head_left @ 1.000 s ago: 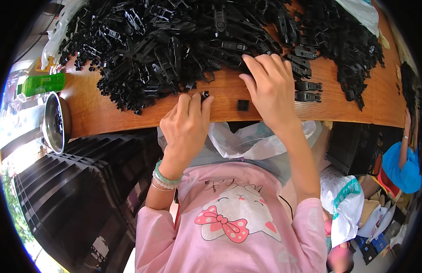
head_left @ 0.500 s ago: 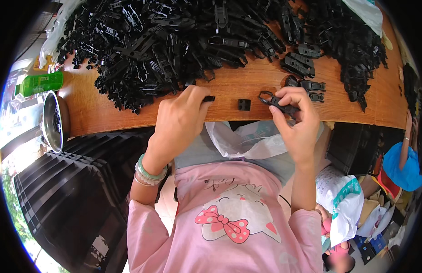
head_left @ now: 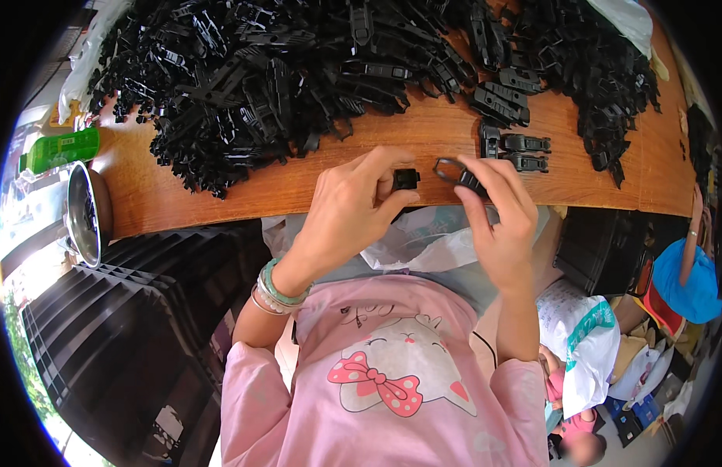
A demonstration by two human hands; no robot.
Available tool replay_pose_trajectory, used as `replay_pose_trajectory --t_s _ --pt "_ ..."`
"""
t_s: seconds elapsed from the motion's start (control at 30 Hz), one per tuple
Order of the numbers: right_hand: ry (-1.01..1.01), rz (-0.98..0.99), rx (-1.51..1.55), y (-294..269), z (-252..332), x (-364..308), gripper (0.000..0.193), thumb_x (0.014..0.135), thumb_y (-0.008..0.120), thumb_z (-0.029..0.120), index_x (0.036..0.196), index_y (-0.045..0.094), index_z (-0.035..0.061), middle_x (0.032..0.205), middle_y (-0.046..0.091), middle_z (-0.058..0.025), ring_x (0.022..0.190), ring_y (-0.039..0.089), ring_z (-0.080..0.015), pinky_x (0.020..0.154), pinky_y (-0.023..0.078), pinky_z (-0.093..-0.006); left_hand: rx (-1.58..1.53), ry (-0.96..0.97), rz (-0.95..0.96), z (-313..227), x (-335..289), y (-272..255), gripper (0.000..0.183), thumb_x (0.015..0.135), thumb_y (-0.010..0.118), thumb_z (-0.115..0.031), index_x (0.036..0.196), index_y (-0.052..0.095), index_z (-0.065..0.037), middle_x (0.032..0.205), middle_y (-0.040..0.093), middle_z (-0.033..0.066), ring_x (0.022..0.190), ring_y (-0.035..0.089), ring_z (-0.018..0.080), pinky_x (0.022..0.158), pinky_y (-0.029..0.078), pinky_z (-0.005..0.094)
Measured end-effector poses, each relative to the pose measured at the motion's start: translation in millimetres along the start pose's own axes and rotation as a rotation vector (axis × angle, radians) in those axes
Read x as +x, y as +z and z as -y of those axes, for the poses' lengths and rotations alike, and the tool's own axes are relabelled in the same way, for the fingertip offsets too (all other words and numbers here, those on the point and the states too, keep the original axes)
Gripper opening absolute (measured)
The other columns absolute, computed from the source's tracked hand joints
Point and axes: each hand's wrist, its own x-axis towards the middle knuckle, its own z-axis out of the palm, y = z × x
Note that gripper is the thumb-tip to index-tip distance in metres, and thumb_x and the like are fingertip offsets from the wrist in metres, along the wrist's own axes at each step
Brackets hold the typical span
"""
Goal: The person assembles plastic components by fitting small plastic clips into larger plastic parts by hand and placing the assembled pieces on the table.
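My left hand (head_left: 353,210) pinches a small square black plastic piece (head_left: 405,179) between thumb and forefinger at the near edge of the wooden table (head_left: 283,183). My right hand (head_left: 497,218) grips a longer black plastic clip (head_left: 456,173) with a loop end, held close to the small piece, the two almost touching. A big heap of black plastic parts (head_left: 298,70) covers the far side of the table. Three assembled black clips (head_left: 516,144) lie side by side just beyond my right hand.
A green bottle (head_left: 61,148) and a steel bowl (head_left: 84,214) sit at the table's left end. Black slatted crates (head_left: 119,327) stand at lower left. A clear plastic bag (head_left: 423,241) hangs under the table edge. Another person in a blue hat (head_left: 688,272) is at right.
My right hand came back from the heap with a black clip. My left hand picked up the small black piece, and both hands moved together at the table edge.
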Motion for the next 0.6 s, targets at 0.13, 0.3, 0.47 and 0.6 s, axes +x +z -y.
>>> replay_pose_trajectory --t_s 0.13,0.3,0.47,0.6 --pt "-0.036 0.193 0.116 -7 4 5 0.035 0.072 0.069 -0.005 0.106 0.06 -0.0021 0.092 0.057 -0.0129 0.08 0.058 -0.0301 0.068 0.046 -0.0372 0.018 0.088 -0.009 4 -1 0 0.026 0.074 0.072 -0.005 0.098 0.063 -0.002 0.069 0.056 0.0094 0.053 0.053 0.0216 0.051 0.043 0.0334" --pt "-0.081 0.277 0.1 -12 5 14 0.035 0.072 0.068 -0.006 0.106 0.06 -0.0022 0.092 0.057 -0.0122 0.08 0.058 -0.0295 0.067 0.046 -0.0378 -0.041 0.097 -0.006 6 1 -1 0.025 0.073 0.071 -0.002 0.097 0.064 0.0 0.073 0.059 0.0108 0.056 0.057 0.0224 0.053 0.045 0.0324" --pt "-0.21 0.418 -0.135 -20 14 24 0.035 0.074 0.065 -0.001 0.108 0.057 -0.0039 0.087 0.053 -0.0127 0.077 0.057 -0.0295 0.065 0.047 -0.0371 -0.108 0.175 0.015 13 5 -1 0.022 0.074 0.069 0.001 0.094 0.063 0.002 0.074 0.059 0.0121 0.056 0.057 0.0227 0.052 0.045 0.032" --pt "-0.33 0.508 -0.37 -22 33 32 0.033 0.076 0.063 0.003 0.108 0.056 -0.0055 0.082 0.05 -0.0129 0.075 0.056 -0.0291 0.064 0.047 -0.0361 -0.131 0.097 0.105 12 8 -5 0.022 0.073 0.069 0.001 0.094 0.062 0.002 0.074 0.058 0.0131 0.056 0.057 0.0227 0.052 0.044 0.032"
